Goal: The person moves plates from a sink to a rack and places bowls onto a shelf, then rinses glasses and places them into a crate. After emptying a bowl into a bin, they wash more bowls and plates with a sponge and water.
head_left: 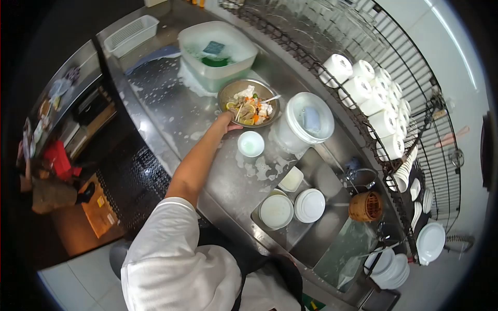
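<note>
My left hand point(229, 122) grips the near rim of a round metal bowl point(223, 98), its fingers partly hidden under the bowl. Food scraps point(250, 110) fill the bowl: lemon slices, orange bits and crumpled white pieces, with a pale utensil handle sticking out to the right. Just below the bowl, a small white bowl point(251, 144) with a little greenish liquid rests on the steel counter. A plastic tub point(207, 78) of soapy green water, with a scouring pad point(213, 47) in it, stands behind. My right hand is out of view.
To the right stands a white bucket point(290, 132) with water and a bluish item inside. Stacked white dishes point(309, 205) sit in the sink point(324, 228), near a brown bamboo-like container point(365, 206). A wire rack point(415, 67) of white cups runs along the wall. Suds wet the counter point(166, 93).
</note>
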Demonstrator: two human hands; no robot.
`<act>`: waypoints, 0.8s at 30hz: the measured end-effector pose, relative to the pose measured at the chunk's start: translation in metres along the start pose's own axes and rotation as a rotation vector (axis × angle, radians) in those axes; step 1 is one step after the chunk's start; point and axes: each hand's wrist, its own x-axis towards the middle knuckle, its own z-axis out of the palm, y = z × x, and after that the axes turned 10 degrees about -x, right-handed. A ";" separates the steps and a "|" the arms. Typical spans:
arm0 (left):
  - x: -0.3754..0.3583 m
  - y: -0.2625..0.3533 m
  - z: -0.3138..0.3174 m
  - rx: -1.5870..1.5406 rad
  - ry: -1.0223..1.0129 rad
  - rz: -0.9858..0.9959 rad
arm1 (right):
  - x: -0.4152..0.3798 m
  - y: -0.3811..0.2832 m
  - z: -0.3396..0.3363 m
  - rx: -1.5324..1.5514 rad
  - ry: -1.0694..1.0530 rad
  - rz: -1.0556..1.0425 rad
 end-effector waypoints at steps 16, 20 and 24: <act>-0.423 -0.105 -0.344 -0.556 0.430 0.582 | 0.117 0.177 0.071 0.037 -0.312 -0.575; -0.531 -0.176 -0.472 -0.551 0.956 0.799 | 0.111 0.120 0.023 -0.066 -0.213 -0.747; -0.636 -0.191 -0.515 -0.270 1.697 0.507 | 0.106 0.092 -0.013 -0.192 -0.195 -0.553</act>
